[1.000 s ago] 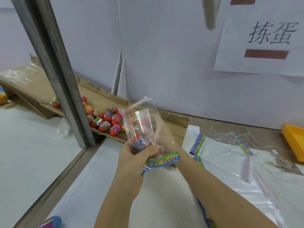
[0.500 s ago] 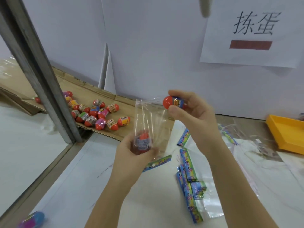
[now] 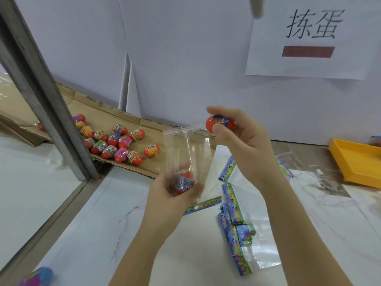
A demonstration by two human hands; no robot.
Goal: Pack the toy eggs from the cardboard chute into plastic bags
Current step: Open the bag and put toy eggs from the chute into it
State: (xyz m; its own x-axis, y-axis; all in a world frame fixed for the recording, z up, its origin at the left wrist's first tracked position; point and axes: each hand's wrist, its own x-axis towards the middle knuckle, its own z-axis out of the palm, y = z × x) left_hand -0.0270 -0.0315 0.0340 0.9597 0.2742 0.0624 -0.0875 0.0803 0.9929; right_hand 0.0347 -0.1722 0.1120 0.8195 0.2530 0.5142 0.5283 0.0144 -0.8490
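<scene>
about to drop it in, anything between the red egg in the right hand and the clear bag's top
Nothing visible. The red plastic toy egg pinched in the right hand sits just beside the top edge of the clear plastic bag, which the left hand holds upright with a packed egg at its bottom.

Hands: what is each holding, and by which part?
Left hand holds the bag round its lower end, over the egg inside. Right hand pinches a second egg across its middle, beside the bag's mouth.
</scene>
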